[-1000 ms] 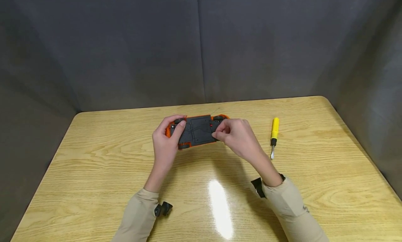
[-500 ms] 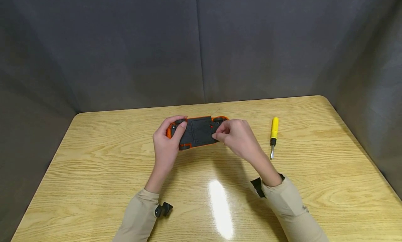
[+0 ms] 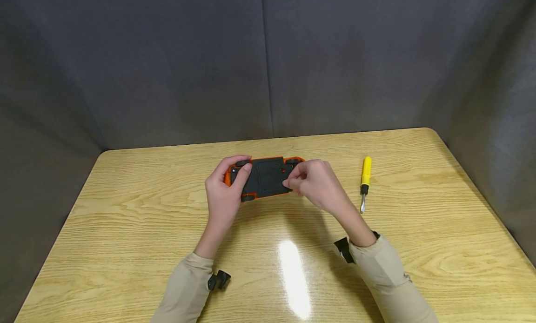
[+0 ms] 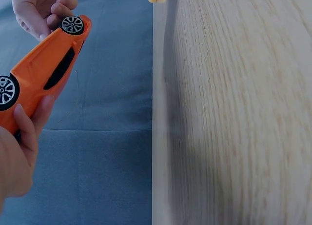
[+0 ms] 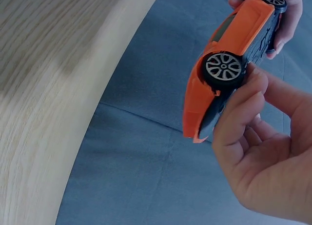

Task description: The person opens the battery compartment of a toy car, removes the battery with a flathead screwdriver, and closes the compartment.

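Note:
An orange toy car (image 3: pixel 270 176) is held up over the table, its black underside facing the head camera. My left hand (image 3: pixel 224 192) grips one end, thumb across the underside and fingers around the side. At the other end, my right hand (image 3: pixel 318 182) has its thumb and index fingertips pinched together against the underside, near a wheel. Whatever lies between those fingertips is hidden. In the right wrist view, the car's spoked wheel (image 5: pixel 223 69) sits just beside the pinching fingers. The left wrist view shows the car's orange side (image 4: pixel 53 59).
A screwdriver (image 3: pixel 365 176) with a yellow handle lies on the wooden table (image 3: pixel 138 230), right of my right hand, its metal tip towards me. Dark grey curtains (image 3: pixel 184 67) stand behind the table and along both sides. Black wrist cameras (image 3: pixel 218 280) sit on both sleeves.
The car and my left hand have shifted slightly right and towards me, and the car has tilted a little. My right hand stays in nearly the same place, fingertips still pinched against the underside.

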Demonstrator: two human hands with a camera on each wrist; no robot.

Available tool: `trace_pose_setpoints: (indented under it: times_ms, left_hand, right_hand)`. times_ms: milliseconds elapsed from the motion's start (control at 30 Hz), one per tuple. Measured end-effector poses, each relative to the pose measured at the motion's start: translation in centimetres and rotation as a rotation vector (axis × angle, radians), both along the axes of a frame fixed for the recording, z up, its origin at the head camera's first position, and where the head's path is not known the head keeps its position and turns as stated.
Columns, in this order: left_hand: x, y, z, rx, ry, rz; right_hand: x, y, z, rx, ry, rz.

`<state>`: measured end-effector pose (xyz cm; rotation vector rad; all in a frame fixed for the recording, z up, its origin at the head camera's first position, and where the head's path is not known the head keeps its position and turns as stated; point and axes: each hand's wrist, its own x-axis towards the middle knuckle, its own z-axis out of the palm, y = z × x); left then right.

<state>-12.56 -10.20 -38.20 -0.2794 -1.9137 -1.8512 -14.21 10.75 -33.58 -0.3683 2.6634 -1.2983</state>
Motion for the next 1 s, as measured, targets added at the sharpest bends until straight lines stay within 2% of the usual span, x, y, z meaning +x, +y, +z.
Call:
trace_pose_setpoints:
  times_ms: [200,400,600,867,1000]
  left_hand:
    - [0.03,-0.07,0.01,0.023,-0.053,-0.01]
    - [0.05,-0.17,0.0,0.027,-0.091,-0.007]
    - [0.03,-0.21,-0.03,0.05,-0.1,-0.009]
    - [-0.1,-0.15,-0.14,0.058,-0.092,-0.022]
    - [-0.1,-0.14,-0.18,0.064,-0.088,-0.024]
  right_hand:
    - [-0.23,0.37,0.12,0.007,-0.043,0.017]
    - [-0.42,0.78,0.27,-0.034,-0.085,0.028]
    - [-0.29,0.87,0.49,-0.084,-0.108,0.036]
    - [-0.19,0.89,0.57,-0.158,-0.066,0.059]
    - [-0.1,0.84,0.61,-0.211,-0.075,0.05]
